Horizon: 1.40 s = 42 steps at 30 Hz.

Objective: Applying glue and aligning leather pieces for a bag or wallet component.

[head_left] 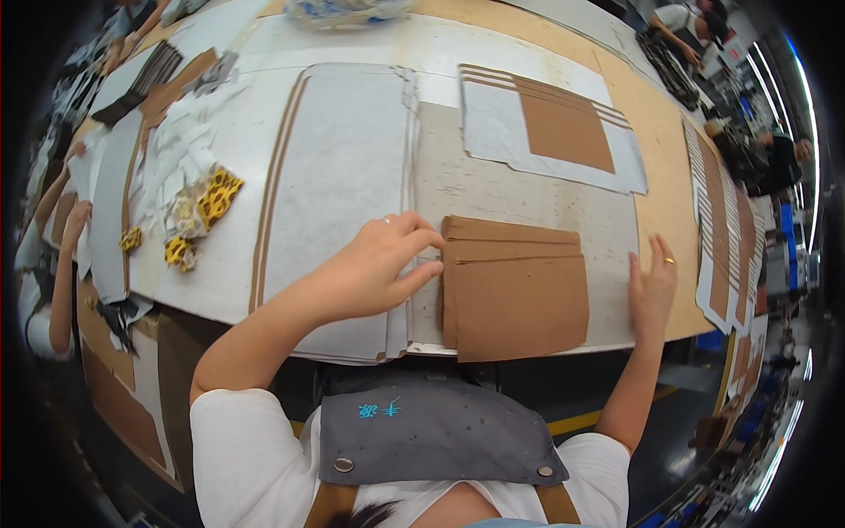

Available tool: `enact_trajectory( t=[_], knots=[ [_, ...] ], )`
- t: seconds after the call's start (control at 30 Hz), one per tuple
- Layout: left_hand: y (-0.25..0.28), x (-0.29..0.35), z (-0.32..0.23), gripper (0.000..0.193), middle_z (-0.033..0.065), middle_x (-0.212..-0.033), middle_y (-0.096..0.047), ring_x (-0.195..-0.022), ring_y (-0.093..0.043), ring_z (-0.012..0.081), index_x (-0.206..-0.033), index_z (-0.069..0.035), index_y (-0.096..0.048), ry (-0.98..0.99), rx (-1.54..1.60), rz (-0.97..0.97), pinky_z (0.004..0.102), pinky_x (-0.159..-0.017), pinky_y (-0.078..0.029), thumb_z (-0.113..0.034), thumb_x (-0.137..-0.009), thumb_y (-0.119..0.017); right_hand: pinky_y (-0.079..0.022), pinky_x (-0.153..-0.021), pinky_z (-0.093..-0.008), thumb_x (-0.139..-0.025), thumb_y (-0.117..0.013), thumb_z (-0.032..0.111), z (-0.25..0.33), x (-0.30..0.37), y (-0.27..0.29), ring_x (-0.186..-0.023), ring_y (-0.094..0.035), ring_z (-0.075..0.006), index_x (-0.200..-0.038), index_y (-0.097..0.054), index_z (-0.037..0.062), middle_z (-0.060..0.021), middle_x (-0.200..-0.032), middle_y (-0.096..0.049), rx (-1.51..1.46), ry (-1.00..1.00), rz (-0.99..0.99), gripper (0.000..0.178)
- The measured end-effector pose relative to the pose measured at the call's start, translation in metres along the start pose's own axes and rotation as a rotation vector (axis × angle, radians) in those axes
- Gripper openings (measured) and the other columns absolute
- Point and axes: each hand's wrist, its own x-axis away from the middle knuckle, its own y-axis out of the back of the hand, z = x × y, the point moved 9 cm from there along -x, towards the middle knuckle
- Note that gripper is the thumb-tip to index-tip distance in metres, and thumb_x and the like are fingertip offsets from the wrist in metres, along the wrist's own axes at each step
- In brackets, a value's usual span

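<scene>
A stack of brown sheets (519, 304), like cardboard or leather-like panels, lies at the near edge of the table, its upper pieces slightly fanned. At its left edge is my left hand (383, 264), thumb and fingers apart with nothing between them; whether the fingertips touch the stack I cannot tell. My right hand (653, 290) hovers to the right of the stack, open, with fingers spread and pointing away from me. Left of the brown stack, partly under my left forearm, lies a pile of large white sheets (343, 158) with brown edges showing.
Farther back lie overlapping white pieces with a brown rectangle (568, 132). White scraps and a yellow-and-black patterned cloth (218, 195) sit at left, near another person's hands (77, 220). Striped brown-and-white panels (722, 229) are fanned at right. A clear plastic bag (348, 11) rests at the back.
</scene>
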Motion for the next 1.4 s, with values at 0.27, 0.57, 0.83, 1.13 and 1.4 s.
enact_trajectory(
  t=[0.27,0.57,0.83,1.13,1.4],
  knots=[
    [0.067,0.101,0.057,0.022,0.0123,-0.107,-0.055,-0.099,-0.053,0.0257,-0.106,-0.001,-0.056,0.308,0.054,-0.394,0.0320,-0.087,-0.041,-0.012,-0.088,-0.053,-0.047,-0.067,-0.0340,-0.083,-0.060,0.041,-0.163,0.066,-0.065,-0.069,-0.059,-0.0223,-0.108,-0.052,-0.0040,-0.0138,-0.078,-0.061,-0.351,-0.654,0.423,0.052],
    [0.117,0.109,0.127,0.018,0.0113,-0.100,-0.056,-0.095,-0.054,0.0248,-0.101,0.001,-0.056,0.232,-0.113,-0.507,0.0299,-0.084,-0.042,-0.010,-0.088,-0.051,-0.050,-0.055,-0.0270,-0.085,-0.048,0.058,-0.066,0.011,-0.054,-0.075,-0.061,-0.0194,-0.109,-0.050,0.0035,-0.0071,-0.092,-0.058,-1.482,-0.815,0.164,0.059],
    [0.125,0.075,0.168,0.017,0.0114,-0.098,-0.055,-0.094,-0.054,0.0257,-0.100,0.000,-0.057,0.067,-0.191,-0.534,0.0319,-0.083,-0.043,-0.007,-0.084,-0.055,-0.035,-0.036,-0.0190,-0.081,-0.048,0.066,0.196,-0.112,-0.071,-0.046,-0.045,-0.0083,-0.115,-0.049,0.0045,-0.0157,-0.097,-0.062,-2.022,-0.447,0.446,0.070],
    [0.131,0.085,0.175,0.028,0.0125,-0.099,-0.053,-0.081,-0.056,0.0242,-0.108,0.000,-0.053,0.172,-0.058,-0.596,0.0325,-0.072,-0.046,-0.012,-0.083,-0.058,-0.047,-0.046,-0.0221,-0.072,-0.070,0.053,0.319,-0.171,-0.125,-0.059,-0.057,-0.0116,-0.100,-0.052,0.0074,-0.0041,-0.082,-0.060,-1.937,-0.426,0.481,0.057],
    [0.125,0.092,0.191,0.033,0.0080,-0.082,-0.053,-0.055,-0.049,0.0113,-0.115,0.001,-0.048,0.345,0.167,-0.559,0.0251,-0.056,-0.043,-0.011,-0.086,-0.057,-0.047,-0.049,-0.0224,-0.075,-0.071,0.045,0.361,-0.187,-0.120,-0.063,-0.057,-0.0117,-0.100,-0.053,0.0078,-0.0039,-0.080,-0.059,-1.949,-0.300,0.482,0.048]
  ],
)
